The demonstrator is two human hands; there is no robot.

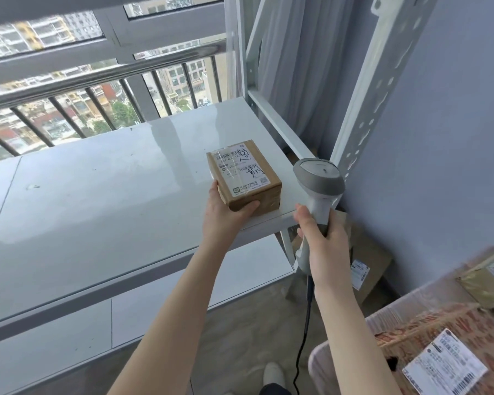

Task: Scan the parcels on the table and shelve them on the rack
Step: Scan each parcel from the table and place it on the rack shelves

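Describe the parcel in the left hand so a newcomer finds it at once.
Start at the white rack shelf by the window railing; near its right front corner sits a small brown cardboard box, gripped by the left hand. It is the only parcel on this shelf, with black handwriting across its white label.

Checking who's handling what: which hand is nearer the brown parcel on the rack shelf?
Left. The left hand grips the parcel at its near corner; the right hand is apart to its right, holding the scanner.
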